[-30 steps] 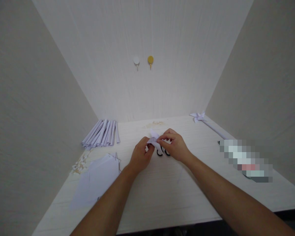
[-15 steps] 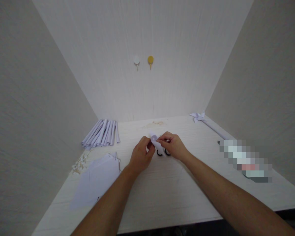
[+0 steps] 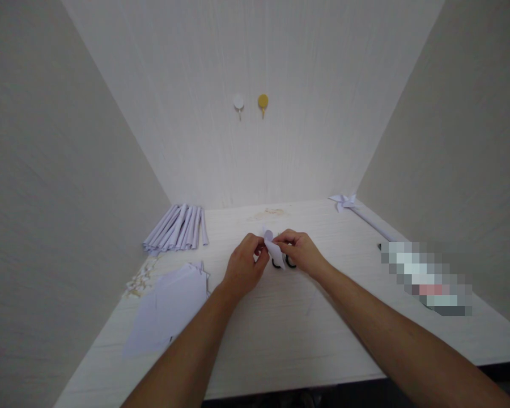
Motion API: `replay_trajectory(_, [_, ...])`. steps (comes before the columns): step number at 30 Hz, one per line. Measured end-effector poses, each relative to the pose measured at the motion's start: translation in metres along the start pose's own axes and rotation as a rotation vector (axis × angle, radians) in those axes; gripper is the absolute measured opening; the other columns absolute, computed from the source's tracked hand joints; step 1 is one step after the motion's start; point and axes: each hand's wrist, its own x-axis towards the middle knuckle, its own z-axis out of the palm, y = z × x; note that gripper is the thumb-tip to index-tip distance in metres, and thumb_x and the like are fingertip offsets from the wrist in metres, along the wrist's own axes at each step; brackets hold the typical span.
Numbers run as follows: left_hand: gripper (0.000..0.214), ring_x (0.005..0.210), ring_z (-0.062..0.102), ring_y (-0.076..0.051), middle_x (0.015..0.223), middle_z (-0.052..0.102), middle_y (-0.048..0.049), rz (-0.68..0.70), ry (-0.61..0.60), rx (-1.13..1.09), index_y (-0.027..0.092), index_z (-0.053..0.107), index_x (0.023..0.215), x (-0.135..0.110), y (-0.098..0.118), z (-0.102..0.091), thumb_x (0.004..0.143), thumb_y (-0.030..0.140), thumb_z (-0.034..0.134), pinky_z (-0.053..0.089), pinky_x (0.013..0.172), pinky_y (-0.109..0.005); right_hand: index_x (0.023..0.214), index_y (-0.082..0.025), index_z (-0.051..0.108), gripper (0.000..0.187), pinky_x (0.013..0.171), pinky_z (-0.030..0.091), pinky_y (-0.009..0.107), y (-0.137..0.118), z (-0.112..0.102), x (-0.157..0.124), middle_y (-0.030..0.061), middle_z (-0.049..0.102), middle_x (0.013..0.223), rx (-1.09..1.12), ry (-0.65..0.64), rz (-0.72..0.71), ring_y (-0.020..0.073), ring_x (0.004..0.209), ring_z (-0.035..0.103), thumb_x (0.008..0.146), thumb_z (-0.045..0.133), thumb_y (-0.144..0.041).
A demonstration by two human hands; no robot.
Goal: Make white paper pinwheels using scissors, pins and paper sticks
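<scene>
Between my two hands is a small white paper pinwheel (image 3: 274, 253), its vanes curled in over a round middle. My left hand (image 3: 247, 262) pinches its left edge with thumb and fingers. From the other side, my right hand (image 3: 300, 250) closes thumb and forefinger on the paper near the round middle. Just under and behind the paper lie scissors (image 3: 290, 262); only their black handle loops show, and the rest is hidden.
Rolled paper tubes (image 3: 176, 228) lie at the back left, with a stack of white paper sheets (image 3: 174, 306) in front and small pale scraps (image 3: 141, 279) beside it. A finished pinwheel on a paper stick (image 3: 343, 202) lies back right. A blurred-out item (image 3: 425, 277) lies nearer.
Both hands stay almost in place on the pinwheel. The paper has turned a little, its lower vane swinging slightly right. The whole view has shifted slightly.
</scene>
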Motion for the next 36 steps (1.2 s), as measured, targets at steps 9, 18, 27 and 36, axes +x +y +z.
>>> replay_trajectory(9, [0.009,0.078,0.056,-0.017,0.084,0.059,-0.0006,0.022,0.014,0.013,0.022,0.059,0.089,0.000,0.001,-0.001,0.091,0.014,0.054,0.044,0.072,-0.031,0.073,-0.020,0.079,0.009,0.072,0.051,0.032,-0.002,0.003,-0.002,0.0036,0.072,0.078,0.113,-0.020,0.060,0.0180,0.075,0.065,0.072,0.075,-0.028])
replay_trajectory(18, [0.009,0.077,0.057,-0.017,0.085,0.061,-0.0012,0.035,0.018,0.010,0.021,0.059,0.088,0.001,0.001,-0.002,0.091,0.014,0.055,0.044,0.072,-0.030,0.072,-0.019,0.077,0.017,0.061,0.047,0.029,-0.005,0.006,-0.003,0.0017,0.070,0.071,0.239,-0.038,0.140,0.0158,0.065,0.060,0.066,0.078,-0.035])
replay_trajectory(27, [0.010,0.079,0.057,-0.018,0.085,0.062,-0.0021,0.046,0.005,0.009,0.022,0.060,0.088,0.001,0.004,-0.004,0.092,0.015,0.055,0.045,0.072,-0.032,0.068,-0.018,0.077,0.019,0.054,0.041,0.026,-0.005,0.011,-0.005,-0.0005,0.068,0.061,0.320,-0.035,0.229,0.0131,0.056,0.054,0.061,0.080,-0.036])
replay_trajectory(36, [0.010,0.078,0.057,-0.018,0.083,0.063,-0.0024,0.056,0.068,0.006,0.022,0.061,0.087,0.001,0.006,-0.005,0.091,0.014,0.057,0.047,0.074,-0.032,0.069,-0.018,0.078,0.022,0.052,0.036,0.025,-0.002,0.013,-0.004,-0.0012,0.066,0.058,0.390,-0.060,0.264,0.0111,0.052,0.050,0.061,0.082,-0.038])
